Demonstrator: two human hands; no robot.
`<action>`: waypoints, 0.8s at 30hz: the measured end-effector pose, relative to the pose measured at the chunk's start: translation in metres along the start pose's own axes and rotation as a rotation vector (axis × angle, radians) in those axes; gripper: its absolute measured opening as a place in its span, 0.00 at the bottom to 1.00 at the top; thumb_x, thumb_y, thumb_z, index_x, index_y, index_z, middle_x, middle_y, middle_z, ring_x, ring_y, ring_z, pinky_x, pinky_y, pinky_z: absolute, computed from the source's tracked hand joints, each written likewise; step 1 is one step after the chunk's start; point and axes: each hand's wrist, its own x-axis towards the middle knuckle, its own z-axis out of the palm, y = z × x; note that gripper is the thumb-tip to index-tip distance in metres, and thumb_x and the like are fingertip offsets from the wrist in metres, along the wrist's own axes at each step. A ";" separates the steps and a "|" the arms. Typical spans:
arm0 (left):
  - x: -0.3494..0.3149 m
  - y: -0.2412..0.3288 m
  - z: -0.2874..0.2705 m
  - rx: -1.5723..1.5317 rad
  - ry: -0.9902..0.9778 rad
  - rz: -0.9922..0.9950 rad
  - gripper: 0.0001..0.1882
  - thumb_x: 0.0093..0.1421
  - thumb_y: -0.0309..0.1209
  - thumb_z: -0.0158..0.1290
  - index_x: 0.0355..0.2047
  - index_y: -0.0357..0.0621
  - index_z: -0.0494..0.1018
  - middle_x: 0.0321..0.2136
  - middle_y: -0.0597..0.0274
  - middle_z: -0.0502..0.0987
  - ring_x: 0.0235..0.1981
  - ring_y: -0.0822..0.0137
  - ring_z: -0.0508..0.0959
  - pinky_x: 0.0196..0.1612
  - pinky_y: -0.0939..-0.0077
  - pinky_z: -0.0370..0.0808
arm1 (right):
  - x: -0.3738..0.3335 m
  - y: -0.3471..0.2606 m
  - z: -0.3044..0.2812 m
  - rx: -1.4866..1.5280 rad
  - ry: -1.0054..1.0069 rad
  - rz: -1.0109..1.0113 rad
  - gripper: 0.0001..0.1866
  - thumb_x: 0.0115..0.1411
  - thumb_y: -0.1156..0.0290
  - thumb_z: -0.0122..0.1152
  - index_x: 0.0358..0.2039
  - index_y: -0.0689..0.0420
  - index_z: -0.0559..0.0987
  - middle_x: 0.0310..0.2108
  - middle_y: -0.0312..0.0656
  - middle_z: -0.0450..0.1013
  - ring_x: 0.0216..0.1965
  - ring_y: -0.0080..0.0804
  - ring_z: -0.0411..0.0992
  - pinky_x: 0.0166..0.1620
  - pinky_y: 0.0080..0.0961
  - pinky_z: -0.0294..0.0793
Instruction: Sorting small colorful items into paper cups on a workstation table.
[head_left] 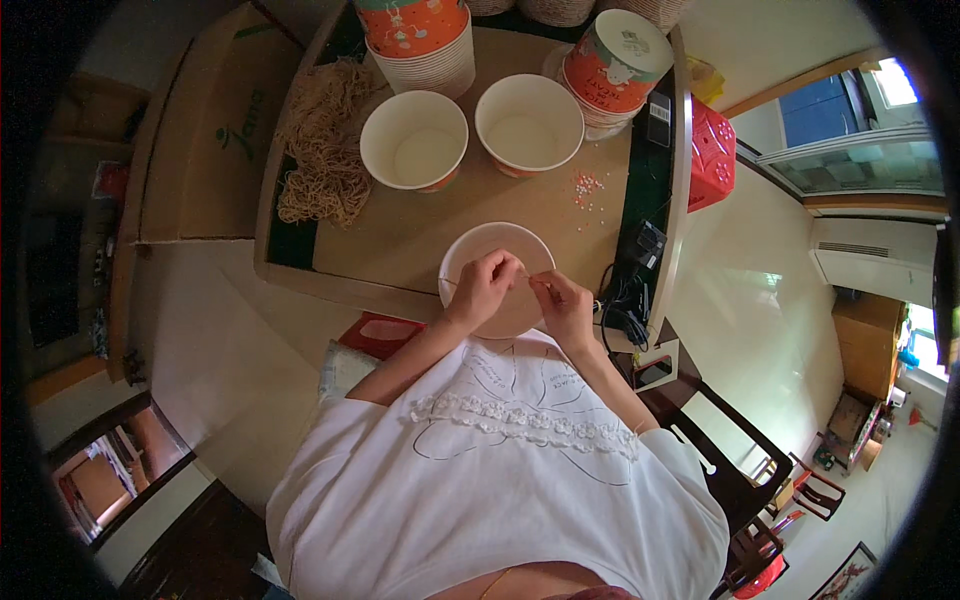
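My left hand (485,288) and my right hand (564,302) meet over a white paper bowl (500,238) at the table's near edge. Both pinch with thumb and fingers, a small gap between them. A thin, light strand (447,282) pokes out to the left of my left hand. What my right fingertips hold is too small to make out. Two more white paper tubs (414,140) (530,122) stand upright just beyond. To their left lies a tangled heap of brown string (327,150). Small orange and white beads (588,190) are scattered on the right.
Stacked orange-patterned paper tubs (420,60) stand at the back, with an upside-down stack (617,70) on the right. Black cables and an adapter (648,243) lie along the right edge. A large cardboard box (205,140) is at left, a red plastic stool (710,155) at right.
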 end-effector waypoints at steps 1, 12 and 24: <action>0.003 -0.001 -0.002 0.000 0.001 0.000 0.07 0.57 0.28 0.53 0.26 0.37 0.73 0.18 0.60 0.75 0.18 0.73 0.73 0.24 0.78 0.70 | 0.000 -0.001 -0.001 -0.009 0.005 0.000 0.03 0.55 0.76 0.60 0.31 0.59 0.78 0.24 0.46 0.75 0.22 0.31 0.73 0.26 0.24 0.71; 0.002 0.006 0.004 0.131 0.033 0.154 0.08 0.55 0.29 0.56 0.26 0.35 0.73 0.21 0.55 0.76 0.22 0.67 0.77 0.27 0.74 0.71 | 0.000 0.006 0.002 0.009 0.004 -0.045 0.03 0.55 0.76 0.60 0.31 0.59 0.77 0.22 0.48 0.73 0.21 0.35 0.72 0.25 0.25 0.70; -0.009 0.028 -0.014 0.171 -0.091 0.034 0.04 0.56 0.26 0.55 0.30 0.38 0.75 0.24 0.63 0.78 0.24 0.77 0.74 0.29 0.81 0.72 | 0.003 -0.003 -0.007 -0.012 0.024 -0.026 0.05 0.55 0.74 0.61 0.33 0.59 0.77 0.27 0.46 0.74 0.27 0.33 0.74 0.29 0.24 0.72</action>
